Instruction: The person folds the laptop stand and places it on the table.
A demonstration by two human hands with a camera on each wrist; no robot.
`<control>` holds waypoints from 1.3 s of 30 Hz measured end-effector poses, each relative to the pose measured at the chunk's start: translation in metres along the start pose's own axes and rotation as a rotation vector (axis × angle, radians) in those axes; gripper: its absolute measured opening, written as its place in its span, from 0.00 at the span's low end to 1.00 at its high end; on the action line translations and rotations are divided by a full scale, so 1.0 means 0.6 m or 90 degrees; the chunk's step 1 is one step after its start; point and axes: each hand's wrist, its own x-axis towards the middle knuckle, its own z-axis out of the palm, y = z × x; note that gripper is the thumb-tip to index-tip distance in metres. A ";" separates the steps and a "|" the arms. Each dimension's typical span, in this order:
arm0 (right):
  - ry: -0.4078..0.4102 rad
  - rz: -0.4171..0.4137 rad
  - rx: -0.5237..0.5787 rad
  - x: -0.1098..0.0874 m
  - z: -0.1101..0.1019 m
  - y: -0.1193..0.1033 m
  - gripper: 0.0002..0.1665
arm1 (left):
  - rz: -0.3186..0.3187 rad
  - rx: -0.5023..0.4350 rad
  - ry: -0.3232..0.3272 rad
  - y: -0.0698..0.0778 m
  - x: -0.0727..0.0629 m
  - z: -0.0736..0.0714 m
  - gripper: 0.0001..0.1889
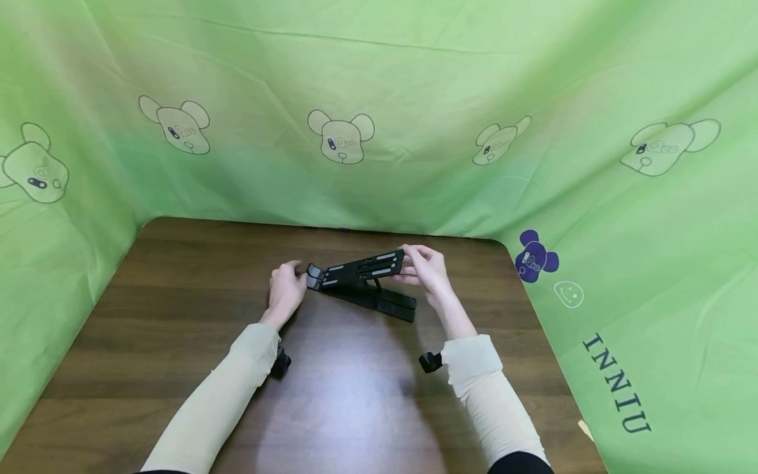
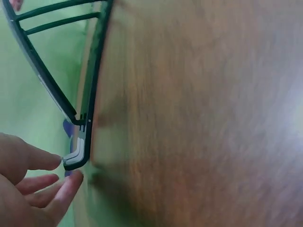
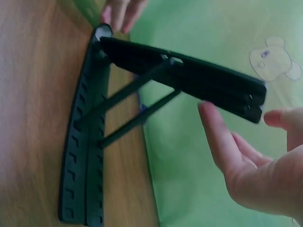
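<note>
A black folding laptop stand [image 1: 361, 276] is on the wooden table, its upper arms [image 3: 189, 71] raised at a slant above the notched base [image 3: 80, 165]. Two thin struts [image 3: 137, 94] prop the arms from beneath. At the stand's left end, my left hand [image 1: 287, 289] has thumb and finger about the hooked lip [image 2: 75, 156] with its grey pad. My right hand [image 1: 428, 271] holds the raised free end, a fingertip against the underside and the thumb close to the end edge. The left wrist view shows the stand side-on, narrow and partly cut off.
The brown wooden table [image 1: 355, 408] is enclosed at the back and sides by a green curtain [image 1: 414, 191] printed with bear heads. Black wrist devices [image 1: 431, 362] sit under both sleeves. A small pale piece [image 1: 585, 430] lies at the table's right edge.
</note>
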 end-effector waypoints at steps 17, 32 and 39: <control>-0.149 -0.005 0.064 -0.005 -0.034 0.004 0.29 | -0.076 -0.102 0.011 0.016 -0.020 -0.012 0.12; -0.141 0.012 0.129 -0.020 -0.023 0.008 0.25 | -0.106 -0.122 0.025 0.019 -0.001 -0.005 0.11; -0.140 0.013 0.141 -0.026 -0.016 0.013 0.26 | -0.114 -0.133 0.048 0.017 0.011 0.004 0.11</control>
